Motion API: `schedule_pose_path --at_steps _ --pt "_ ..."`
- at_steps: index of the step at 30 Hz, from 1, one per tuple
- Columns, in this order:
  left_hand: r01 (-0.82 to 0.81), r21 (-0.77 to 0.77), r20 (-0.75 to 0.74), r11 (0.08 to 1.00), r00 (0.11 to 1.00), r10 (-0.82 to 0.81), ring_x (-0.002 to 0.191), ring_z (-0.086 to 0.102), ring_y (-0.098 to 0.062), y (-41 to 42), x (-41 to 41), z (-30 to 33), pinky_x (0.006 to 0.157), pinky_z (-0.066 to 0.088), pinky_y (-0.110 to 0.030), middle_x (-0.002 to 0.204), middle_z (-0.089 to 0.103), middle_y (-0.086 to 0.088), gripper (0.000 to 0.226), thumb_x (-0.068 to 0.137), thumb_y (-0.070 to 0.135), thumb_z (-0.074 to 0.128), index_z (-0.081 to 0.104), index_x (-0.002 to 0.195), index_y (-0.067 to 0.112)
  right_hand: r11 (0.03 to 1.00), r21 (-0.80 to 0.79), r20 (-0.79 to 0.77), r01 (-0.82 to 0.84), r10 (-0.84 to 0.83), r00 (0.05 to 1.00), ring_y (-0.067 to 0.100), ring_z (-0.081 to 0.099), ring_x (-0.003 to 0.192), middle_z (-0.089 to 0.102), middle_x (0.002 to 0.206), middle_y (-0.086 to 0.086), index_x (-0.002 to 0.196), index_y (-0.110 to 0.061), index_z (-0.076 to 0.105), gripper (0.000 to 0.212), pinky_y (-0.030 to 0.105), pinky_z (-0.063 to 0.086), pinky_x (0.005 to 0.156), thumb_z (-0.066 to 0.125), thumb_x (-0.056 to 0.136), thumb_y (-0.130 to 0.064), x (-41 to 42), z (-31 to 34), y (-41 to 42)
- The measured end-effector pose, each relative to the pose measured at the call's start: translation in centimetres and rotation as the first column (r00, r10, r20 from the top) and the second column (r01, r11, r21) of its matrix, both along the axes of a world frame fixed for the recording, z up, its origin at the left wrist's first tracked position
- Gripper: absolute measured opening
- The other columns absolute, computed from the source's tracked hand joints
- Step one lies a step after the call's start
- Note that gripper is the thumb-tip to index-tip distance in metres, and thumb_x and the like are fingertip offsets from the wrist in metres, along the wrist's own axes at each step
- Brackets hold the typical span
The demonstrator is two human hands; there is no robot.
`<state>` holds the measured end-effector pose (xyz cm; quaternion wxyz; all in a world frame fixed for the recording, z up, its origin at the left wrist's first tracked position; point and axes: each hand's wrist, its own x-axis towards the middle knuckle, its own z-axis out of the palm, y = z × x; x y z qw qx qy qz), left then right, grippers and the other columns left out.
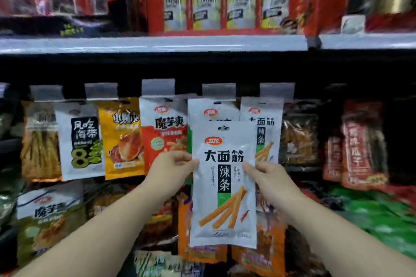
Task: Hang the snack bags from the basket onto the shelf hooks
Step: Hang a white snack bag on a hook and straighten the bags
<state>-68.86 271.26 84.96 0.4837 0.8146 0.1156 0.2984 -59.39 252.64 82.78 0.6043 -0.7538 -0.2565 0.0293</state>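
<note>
Two hands hold one white snack bag [223, 183] upright: the left hand [172, 170] pinches its edge at 9 o'clock, the right hand [266, 177] pinches at 3 o'clock. At 12 o'clock, two matching hung bags [261, 117] overlap behind it. Four yellow-green packs [225, 2] stand above the shelf edge [153, 44].

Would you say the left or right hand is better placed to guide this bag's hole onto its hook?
Probably left hand: it pinches the white spicy-strip snack bag slightly higher than the right hand, nearer the hang hole.
</note>
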Motion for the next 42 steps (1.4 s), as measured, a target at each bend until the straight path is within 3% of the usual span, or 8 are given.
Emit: schedule_pose_path --at_steps 6,10,17,20,27,35,39,42 --pt "0.082 0.013 -0.048 0.997 0.996 -0.082 0.058 0.057 -0.015 -4.7 7.7 3.4 0.054 0.047 -0.022 0.069 0.064 -0.004 0.023 0.088 0.021 0.066 0.067 0.078 0.000 0.997 0.080 -0.017 0.001 0.000 1.000 0.027 0.072 0.085 0.075 0.089 0.009 0.095 -0.005 0.072 0.034 0.050 0.056 0.083 0.057 0.093 -0.035 6.7 3.1 -5.8" --pt "0.070 -0.012 -0.114 0.998 0.991 -0.070 0.051 0.052 -0.018 -7.2 11.4 3.9 0.053 0.043 -0.029 0.059 0.059 -0.004 0.021 0.088 0.020 0.066 0.065 0.071 0.007 0.996 0.076 0.022 0.056 -0.058 0.998 0.044 0.066 0.082 0.060 0.104 0.031 0.097 0.008 0.056 0.064 0.052 0.055 0.078 0.060 0.082 -0.053 11.2 2.3 -7.4" --pt "0.038 -0.038 0.076 0.999 0.996 -0.035 0.067 0.058 -0.019 -8.7 13.4 5.3 0.060 0.044 -0.031 0.076 0.067 -0.013 0.018 0.091 0.024 0.063 0.069 0.080 0.011 0.990 0.144 0.144 -0.001 -0.020 0.989 0.021 0.063 0.065 0.070 0.075 0.004 0.076 -0.006 0.062 0.036 0.035 0.049 0.062 0.053 0.095 -0.035 14.7 4.7 -8.2" --pt "0.025 -0.053 0.109 0.998 0.994 -0.019 0.057 0.056 -0.010 -8.7 13.7 6.1 0.053 0.044 -0.023 0.068 0.059 0.001 0.016 0.092 0.022 0.062 0.067 0.082 0.010 0.988 0.151 0.175 -0.019 -0.008 0.985 0.016 0.045 0.063 0.053 0.070 0.017 0.073 -0.002 0.053 0.040 0.028 0.033 0.058 0.053 0.094 -0.036 15.9 5.2 -7.5" --pt "-0.079 0.023 0.022 0.997 0.997 0.079 0.063 0.045 -0.017 -7.2 15.7 6.0 0.049 0.038 -0.022 0.074 0.053 -0.007 0.046 0.093 0.039 0.055 0.064 0.091 -0.007 0.995 0.097 0.141 -0.038 0.024 0.990 0.018 0.054 0.068 0.066 0.084 0.024 0.089 0.004 0.060 0.048 0.032 0.040 0.066 0.054 0.092 -0.043 18.1 4.8 -6.3" --pt "-0.142 0.033 0.022 0.989 0.990 0.141 0.043 0.052 -0.004 -6.9 18.2 5.8 0.044 0.035 -0.019 0.087 0.073 -0.007 0.026 0.095 0.035 0.055 0.070 0.085 0.017 0.996 0.081 0.102 -0.032 0.024 0.994 0.019 0.051 0.066 0.056 0.071 0.011 0.075 -0.003 0.057 0.045 0.031 0.038 0.065 0.056 0.091 -0.045 20.1 5.0 -5.2" --pt "-0.130 -0.016 0.003 0.991 0.992 0.130 0.070 0.070 -0.016 -6.6 19.2 5.6 0.039 0.033 -0.018 0.091 0.073 -0.007 0.028 0.095 0.036 0.053 0.070 0.091 0.014 0.999 0.049 0.095 -0.024 0.019 0.995 0.028 0.064 0.071 0.071 0.088 0.019 0.084 -0.007 0.067 0.038 0.035 0.049 0.070 0.053 0.094 -0.041 20.7 5.2 -4.9" --pt "-0.117 -0.066 0.012 0.991 0.993 0.118 0.077 0.071 -0.017 -6.7 19.5 5.2 0.044 0.037 -0.020 0.092 0.071 -0.003 0.025 0.096 0.033 0.053 0.068 0.088 0.015 1.000 -0.003 0.128 0.014 -0.014 0.992 0.044 0.064 0.089 0.066 0.099 0.024 0.088 -0.004 0.065 0.041 0.054 0.053 0.083 0.053 0.093 -0.044 20.8 5.3 -4.8"
